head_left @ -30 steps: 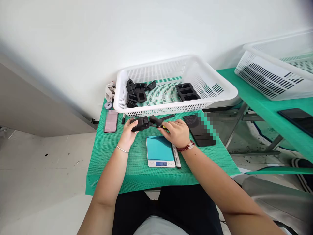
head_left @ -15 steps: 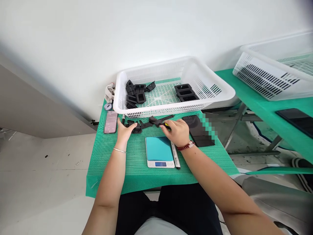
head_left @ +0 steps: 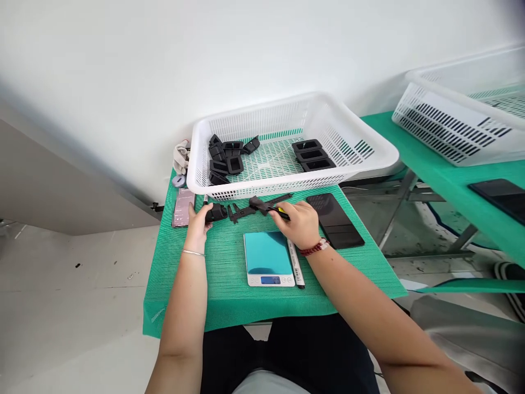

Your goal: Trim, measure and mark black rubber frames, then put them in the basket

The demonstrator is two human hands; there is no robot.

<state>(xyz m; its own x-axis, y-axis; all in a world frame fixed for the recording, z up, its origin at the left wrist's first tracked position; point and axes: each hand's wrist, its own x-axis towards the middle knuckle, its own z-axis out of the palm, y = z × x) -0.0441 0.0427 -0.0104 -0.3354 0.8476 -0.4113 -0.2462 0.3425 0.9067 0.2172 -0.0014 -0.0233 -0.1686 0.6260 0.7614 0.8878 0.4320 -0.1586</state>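
Note:
My left hand (head_left: 198,223) grips a black plastic part (head_left: 216,212) at the table's left side, lifting it near the phone. My right hand (head_left: 300,220) is closed around a slim yellow-and-black tool (head_left: 283,212), which looks like a utility knife; its front end points left. A long black object (head_left: 244,211), resembling a caliper, lies between the hands, with a dark lumpy piece (head_left: 258,204) at its middle by the tool's tip. Below them sits a small digital scale (head_left: 268,254) with a shiny blue plate, bare on top. A white marker (head_left: 297,265) lies along its right side.
Behind is a white basket (head_left: 262,190) with several black parts (head_left: 234,164) piled left and three framed ones (head_left: 314,155) right. A lit phone (head_left: 183,208) lies left, a dark tablet-like device (head_left: 336,221) right. Another basket (head_left: 447,137) and phone (head_left: 500,197) occupy the neighbouring table.
My left hand has drawn left with the black part, away from the long black object, and turned it. My right hand has barely moved.

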